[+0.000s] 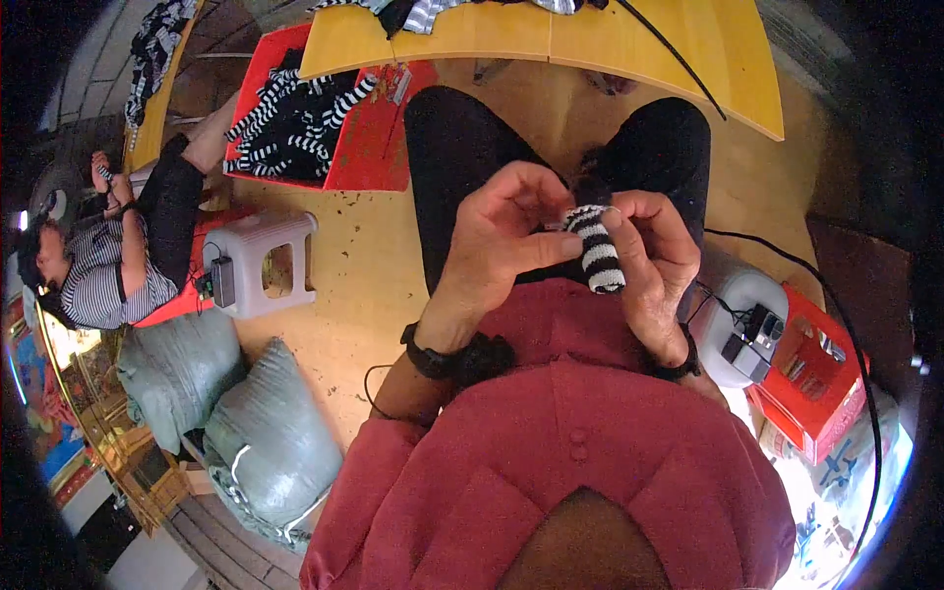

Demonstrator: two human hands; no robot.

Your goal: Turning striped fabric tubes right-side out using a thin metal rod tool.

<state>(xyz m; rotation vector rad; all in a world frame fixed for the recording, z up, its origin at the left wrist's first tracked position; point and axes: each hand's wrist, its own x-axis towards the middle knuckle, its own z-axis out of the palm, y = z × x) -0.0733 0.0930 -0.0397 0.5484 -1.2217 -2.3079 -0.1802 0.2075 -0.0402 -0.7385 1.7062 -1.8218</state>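
A small knitted tube with black and white stripes is held up in front of my lap, its rounded lower end hanging down. My right hand is closed on its right side, with the thumb along the knit and the fingers curled behind. My left hand is closed at the tube's left side, thumb tip against the stripes and fingers bent near the top edge. What lies between the left fingertips is partly hidden. Both wrists wear dark bands.
A red bin of striped knitwear stands ahead left, below a yellow table. Another person sits at far left, near a grey stool. Stuffed sacks lie behind. On my right are a red crate and a black cable.
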